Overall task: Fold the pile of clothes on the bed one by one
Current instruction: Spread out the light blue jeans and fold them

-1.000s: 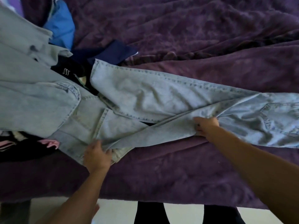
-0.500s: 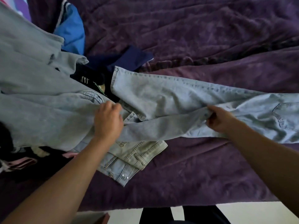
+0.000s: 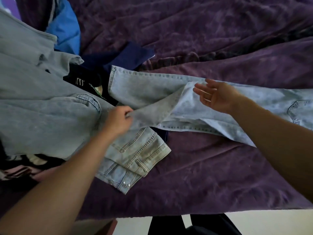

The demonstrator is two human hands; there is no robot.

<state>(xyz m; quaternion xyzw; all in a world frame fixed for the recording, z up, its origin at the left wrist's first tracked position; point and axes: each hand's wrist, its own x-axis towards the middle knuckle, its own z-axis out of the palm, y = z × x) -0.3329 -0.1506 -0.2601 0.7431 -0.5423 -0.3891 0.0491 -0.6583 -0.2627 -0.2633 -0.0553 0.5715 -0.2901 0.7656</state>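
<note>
A pair of light blue jeans (image 3: 152,89) lies stretched across the purple bed from the centre to the right edge. My left hand (image 3: 118,121) pinches the hem end of the near leg and lifts it. My right hand (image 3: 215,95) hovers open above the jeans' middle, fingers spread, holding nothing. A second light denim garment (image 3: 42,107) lies on the pile at the left, with a folded denim waistband piece (image 3: 135,160) under my left wrist.
Blue (image 3: 66,31), navy (image 3: 128,56) and black (image 3: 81,80) clothes lie in the pile at the upper left. Pink and black items (image 3: 22,168) sit at the lower left. The purple blanket (image 3: 203,167) covers the bed; its near edge meets the floor (image 3: 271,223) below.
My right hand let go of the jeans' leg and opened above it. My left hand moved right, took the leg's end and lifted it.
</note>
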